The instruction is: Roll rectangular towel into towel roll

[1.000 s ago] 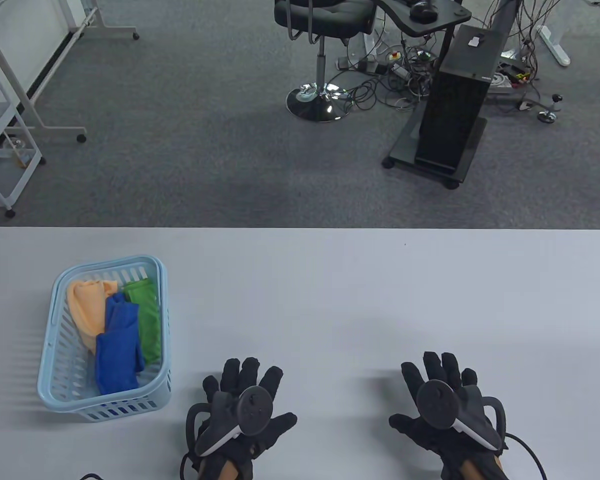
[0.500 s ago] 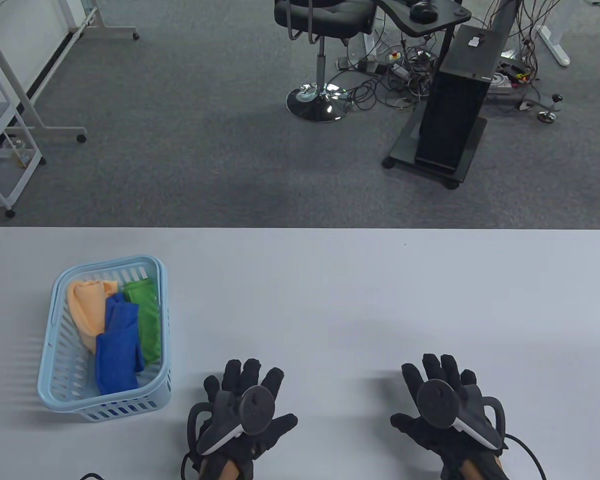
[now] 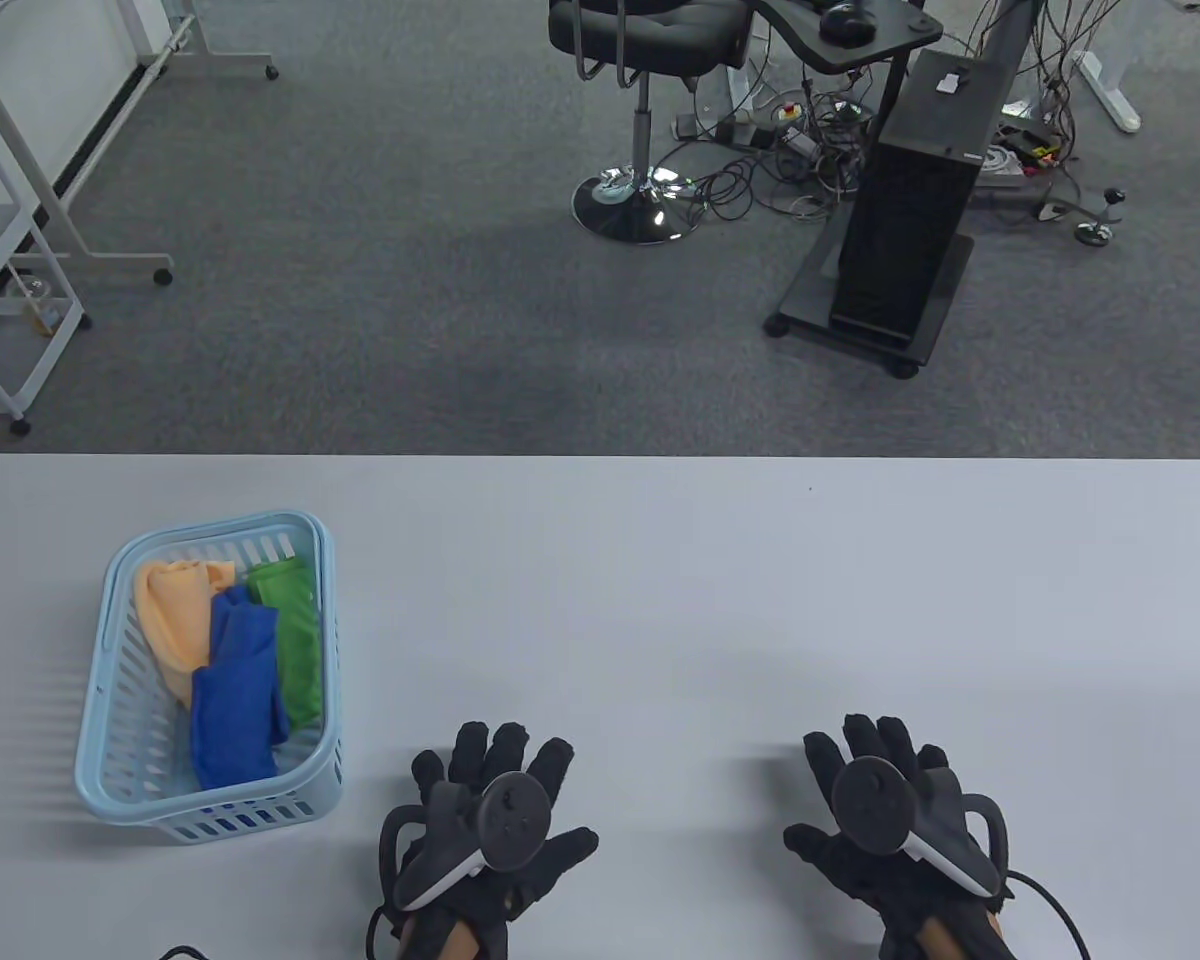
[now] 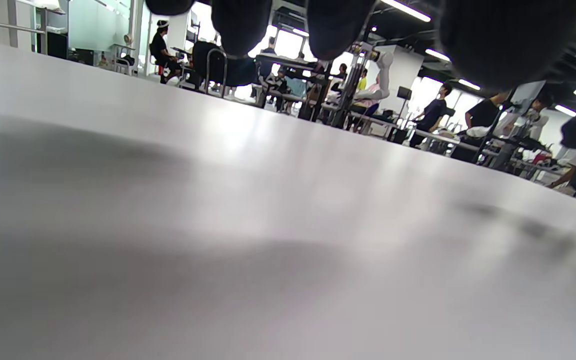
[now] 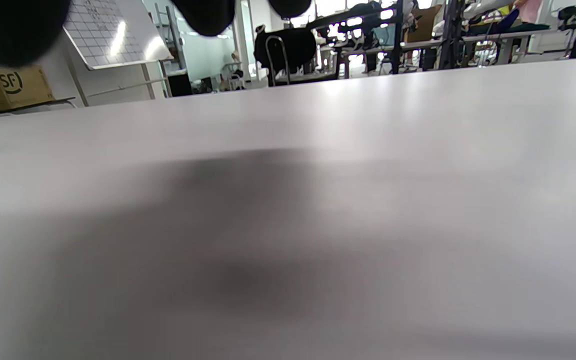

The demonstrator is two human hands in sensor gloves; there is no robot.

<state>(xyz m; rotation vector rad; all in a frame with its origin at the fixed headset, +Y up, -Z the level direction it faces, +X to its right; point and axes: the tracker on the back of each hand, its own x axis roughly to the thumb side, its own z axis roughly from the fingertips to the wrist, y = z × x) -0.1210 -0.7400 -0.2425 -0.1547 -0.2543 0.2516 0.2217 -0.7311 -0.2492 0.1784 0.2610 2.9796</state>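
Observation:
A light blue basket (image 3: pixel 100 700) at the table's left holds a blue towel (image 3: pixel 235 690), an orange towel (image 3: pixel 175 620) and a green towel (image 3: pixel 295 640), all crumpled. My left hand (image 3: pixel 495 805) lies open, fingers spread, near the table's front edge, to the right of the basket and apart from it. My right hand (image 3: pixel 880 790) lies open and empty further right. In the wrist views only the fingertips (image 4: pixel 238 25) of the left and the fingertips (image 5: pixel 203 15) of the right show above bare tabletop. Neither hand holds anything.
The white table (image 3: pixel 660 600) spans the view. Beyond its far edge on the carpet stand a chair (image 3: pixel 640 120), a black computer tower (image 3: pixel 910 230) with loose cables, and white racks (image 3: pixel 10 250) at the left.
Both hands have slid slightly back toward the table's front edge. Nothing else has moved.

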